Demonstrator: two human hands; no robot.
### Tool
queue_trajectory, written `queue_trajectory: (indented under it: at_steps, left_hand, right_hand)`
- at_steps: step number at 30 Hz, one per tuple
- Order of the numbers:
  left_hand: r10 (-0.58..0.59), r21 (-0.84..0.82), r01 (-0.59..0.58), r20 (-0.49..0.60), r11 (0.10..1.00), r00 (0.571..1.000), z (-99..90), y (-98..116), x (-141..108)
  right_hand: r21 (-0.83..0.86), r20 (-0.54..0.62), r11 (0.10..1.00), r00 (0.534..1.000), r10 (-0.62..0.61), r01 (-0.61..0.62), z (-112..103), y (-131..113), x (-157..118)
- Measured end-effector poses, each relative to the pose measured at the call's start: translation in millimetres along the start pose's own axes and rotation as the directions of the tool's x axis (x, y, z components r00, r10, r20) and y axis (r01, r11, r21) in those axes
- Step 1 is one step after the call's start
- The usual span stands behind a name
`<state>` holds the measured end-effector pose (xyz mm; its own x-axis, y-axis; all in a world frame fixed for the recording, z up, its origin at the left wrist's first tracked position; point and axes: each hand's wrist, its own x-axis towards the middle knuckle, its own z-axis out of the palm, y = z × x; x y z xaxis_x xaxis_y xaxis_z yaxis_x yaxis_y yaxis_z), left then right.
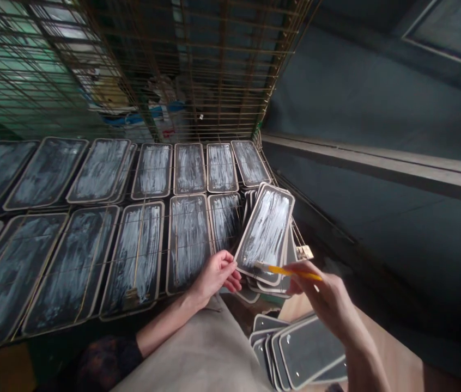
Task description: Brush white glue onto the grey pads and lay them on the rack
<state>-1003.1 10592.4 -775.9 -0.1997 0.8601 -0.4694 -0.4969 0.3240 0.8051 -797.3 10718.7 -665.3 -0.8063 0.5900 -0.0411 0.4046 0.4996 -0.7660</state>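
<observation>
A dark rounded panel [266,228] with a pale rim, streaked with white coating, lies tilted on top of a stack of similar panels at centre right. My left hand [218,275] pinches its lower left corner between thumb and fingers. In my right hand [316,288] is a brush with a yellow handle [296,272]; the brush head touches the lower part of the panel's face. Other streaked panels [189,239] lie in two rows on a wire rack to the left.
Uncoated-looking dark panels [312,348] are piled on a wooden surface [398,348] at lower right. An upright wire grid [222,65] stands behind the rows. A pale ledge [377,163] crosses the dark wall on the right.
</observation>
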Motion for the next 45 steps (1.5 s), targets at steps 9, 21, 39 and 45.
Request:
queue_trajectory:
  at_steps: [9,21,39,45]
  left_hand:
    - [-0.010,-0.031,0.009,-0.031,0.999,0.999,2.6,3,-1]
    - [0.010,0.011,-0.010,0.004,1.000,1.000,-1.4,-3,0]
    - [0.034,0.022,-0.034,-0.009,0.999,0.999,2.6,6,2]
    - [0.010,0.029,-0.010,0.023,1.000,1.000,5.3,11,5]
  right_hand:
    - [0.043,-0.346,0.997,0.937,-0.052,0.071,18,34,84]
    - [0.061,0.009,0.998,1.000,0.020,-0.020,35,1,-7]
    - [0.268,-0.507,0.963,0.854,0.121,0.023,13,50,31]
    - [0.281,-0.544,0.954,0.837,0.065,0.109,7,67,81]
